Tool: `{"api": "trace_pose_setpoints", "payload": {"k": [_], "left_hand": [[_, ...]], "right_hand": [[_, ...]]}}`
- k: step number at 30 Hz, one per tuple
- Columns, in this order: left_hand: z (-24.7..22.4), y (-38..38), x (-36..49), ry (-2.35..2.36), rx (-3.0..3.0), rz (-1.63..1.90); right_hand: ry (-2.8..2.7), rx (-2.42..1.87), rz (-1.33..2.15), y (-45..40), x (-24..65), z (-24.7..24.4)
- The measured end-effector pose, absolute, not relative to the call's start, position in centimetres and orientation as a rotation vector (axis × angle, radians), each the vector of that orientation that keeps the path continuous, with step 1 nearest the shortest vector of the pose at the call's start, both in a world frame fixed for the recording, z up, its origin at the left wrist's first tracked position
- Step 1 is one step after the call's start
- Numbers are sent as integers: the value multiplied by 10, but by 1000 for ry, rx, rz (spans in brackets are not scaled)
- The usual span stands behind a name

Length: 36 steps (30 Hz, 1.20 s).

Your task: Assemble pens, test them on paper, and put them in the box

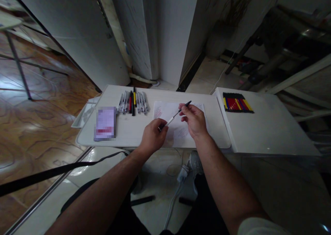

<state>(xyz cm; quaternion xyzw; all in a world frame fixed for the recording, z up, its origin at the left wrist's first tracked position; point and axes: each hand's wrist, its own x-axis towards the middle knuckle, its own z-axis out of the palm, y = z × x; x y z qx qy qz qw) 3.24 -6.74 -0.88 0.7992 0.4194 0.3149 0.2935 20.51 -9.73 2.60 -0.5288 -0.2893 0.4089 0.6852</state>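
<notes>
Above a sheet of paper (170,107) with scribbled marks, both hands hold one slanted pen (170,120). My left hand (153,135) is closed around its lower white part, and a dark end shows by the thumb. My right hand (196,121) pinches the black upper part, whose end points up and to the right. A thin shaft shows between the white and black parts; whether they are joined or pulled apart, I cannot tell. To the left lies a row of pens (142,102), most of them clear, with black, red and yellow ones among them.
A pixelated purple box or packet (105,123) rests on the left of the white table (129,131). On the adjoining white surface (269,131) at right lies a row of black, red, yellow and blue pens (238,103). A cable with a white power strip (183,173) runs below.
</notes>
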Motion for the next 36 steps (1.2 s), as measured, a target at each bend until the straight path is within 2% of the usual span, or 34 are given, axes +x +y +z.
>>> {"api": "trace_pose_setpoints", "payload": {"k": [6,11,15,20,24,29,36], "left_hand": [[-8,-67,33,1155,2074,802],[-11,-64,34,1223,1916,813],[-12,-62,33,1250,1801,819],[-12,-61,33,1245,1748,817],[-14,-61,34,1229,1738,815],[-15,-63,34,1179,1796,782],[-7,-68,37,1126,1863,757]], "right_hand": [[-550,-1161,754,-95,214,27],[-821,-1744,696,-94,222,8],[-1293,-2256,395,-100,218,1],[-1490,-2450,309,-102,213,-1],[-1326,-2193,360,-98,213,2],[-955,-1514,830,-94,208,10],[-809,-1322,991,-95,200,17]]}}
